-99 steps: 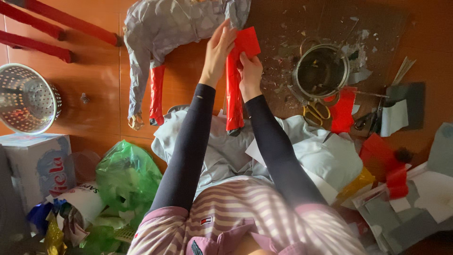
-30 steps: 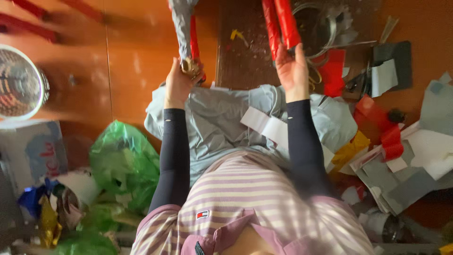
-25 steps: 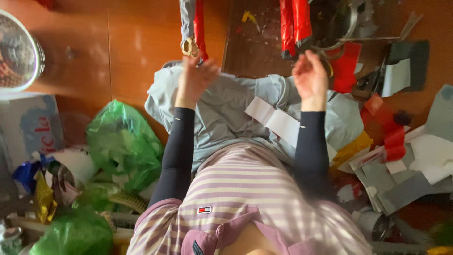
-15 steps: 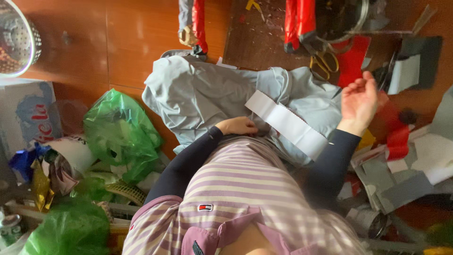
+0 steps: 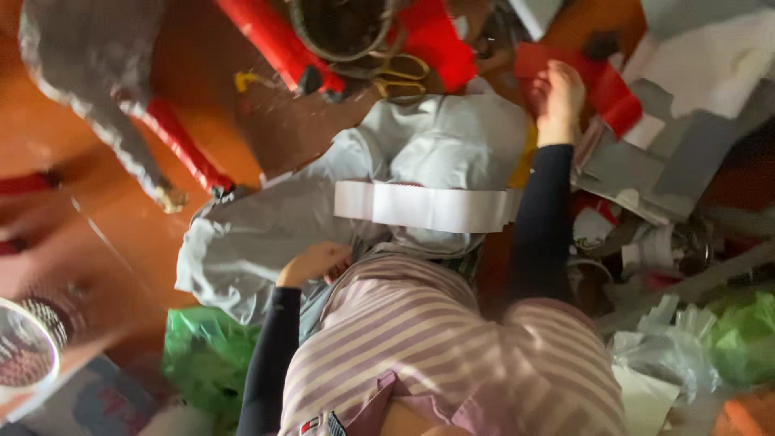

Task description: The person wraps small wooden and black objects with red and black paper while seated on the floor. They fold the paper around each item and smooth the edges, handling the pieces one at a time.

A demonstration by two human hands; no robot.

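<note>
At the far left edge a metal colander [image 5: 24,355] sits on the orange-brown floor [image 5: 97,218], with a green plastic bag [image 5: 206,363] just to its right, beside the person's striped top. Higher up, a grey crumpled paper form [image 5: 89,64] lies on the floor, and a red strip [image 5: 182,145] runs along its lower side.

The left hand [image 5: 316,262] rests low, close to the body, on the pale grey cloth [image 5: 266,234] spread over the lap; its grip is loosely curled, fingers bent inward, and it cannot be told whether it pinches the cloth or merely touches it. A white paper band [image 5: 424,206] lies across the cloth, between the 2 arms.

Above the cloth, a red rolled tube [image 5: 278,44] lies slanted beside a round metal bowl [image 5: 343,28], and gold-handled scissors [image 5: 395,73] lie just under the bowl's rim.

The right hand [image 5: 559,101] reaches out on a dark-sleeved arm to a red paper piece [image 5: 597,77]; its fingers are together, laid flat on the red paper, though a clamped hold cannot be made out. Right of it lies a heap of grey and white paper scraps [image 5: 694,105], and another green bag [image 5: 743,335] shows at the lower right.
</note>
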